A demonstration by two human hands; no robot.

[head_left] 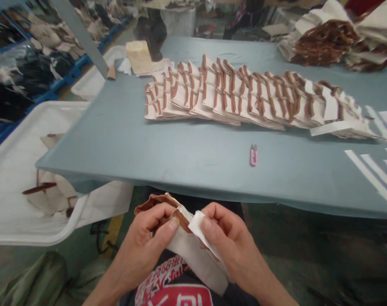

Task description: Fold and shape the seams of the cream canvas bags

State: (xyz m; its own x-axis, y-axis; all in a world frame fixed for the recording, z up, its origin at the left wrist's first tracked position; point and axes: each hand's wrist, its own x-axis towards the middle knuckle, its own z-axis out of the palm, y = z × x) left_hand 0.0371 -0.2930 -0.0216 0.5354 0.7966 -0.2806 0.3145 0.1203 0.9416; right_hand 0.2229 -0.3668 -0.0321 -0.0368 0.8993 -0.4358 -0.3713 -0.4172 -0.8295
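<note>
Grey-blue cloth-covered work table (180, 144): fills the middle of the view, near edge just above the hands.

White plastic tray (8, 170): left of the table and lower. It holds a few loose cream pieces and a brown strap.

Long overlapping row of flat cream pieces with brown trim (244, 97): laid out like fallen dominoes across the far half of the table, left to right.

Loose heap of cream and brown pieces (327, 42): far right corner of the table, well apart from the row.

White flat strips (371, 170): lying in parallel at the right edge of the table.

Cream fabric piece (193, 250), brown-trimmed at its upper left end: held below the table edge, over the lap, between both hands. Its lower end hangs down to the right, under the right palm.

Left hand (142, 246): fingers curled closed around the brown-trimmed end, thumb (168, 227) pressed on top of the cream face.

Right hand (234, 246): fingers closed under the piece, thumb (209, 225) pinching a folded white corner. The two thumb tips sit near each other, not touching.

Small pink thread snips (253, 154): alone on the table, between the row and the near edge, untouched.
</note>
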